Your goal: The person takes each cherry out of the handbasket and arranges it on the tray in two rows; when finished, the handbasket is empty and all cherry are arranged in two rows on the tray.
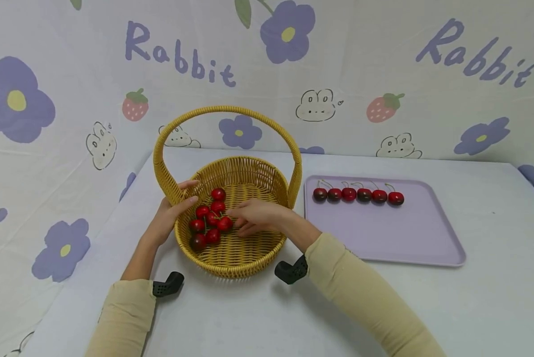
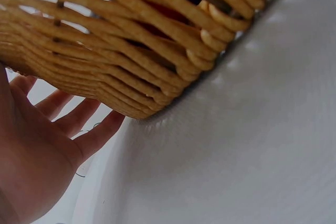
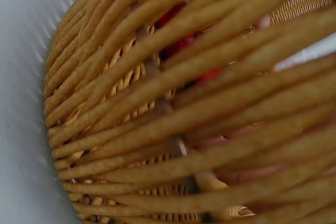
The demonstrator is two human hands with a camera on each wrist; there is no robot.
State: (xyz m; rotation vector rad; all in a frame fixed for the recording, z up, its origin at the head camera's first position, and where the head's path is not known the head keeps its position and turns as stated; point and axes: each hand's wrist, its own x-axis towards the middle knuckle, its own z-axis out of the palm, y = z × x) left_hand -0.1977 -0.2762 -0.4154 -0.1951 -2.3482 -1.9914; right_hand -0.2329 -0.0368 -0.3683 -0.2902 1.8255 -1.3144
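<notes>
The likeliest trouble lies at the right hand (image 1: 264,214), which reaches into the yellow wicker basket (image 1: 237,255) with its fingers bent at the edge of the cherry cluster (image 1: 213,236). The cherries touch and their thin stems overlap, so lifting one by its stem could drag a neighbour along, or the smooth fruit could slip and roll across the basket floor. The forearm passes over the rim beside the foot of the tall handle (image 1: 224,109); a low withdrawal could knock either and tip the basket. The left hand (image 1: 165,218) guards against that: its thumb and fingers grip the basket's left side where the handle meets the rim, and the left wrist view shows fingertips against the outer wall. Whether the right fingertips pinch a stem cannot be told; the weave hides them in the right wrist view.

Counted, eight cherries are visible in the basket, gathered toward its left side. Six more form one row (image 1: 349,194), stems up, along the far edge of one lilac tray (image 1: 374,233), right of the basket. There is one basket, with one handle, and two hands, each with one black wrist device (image 1: 291,271) beside it.
</notes>
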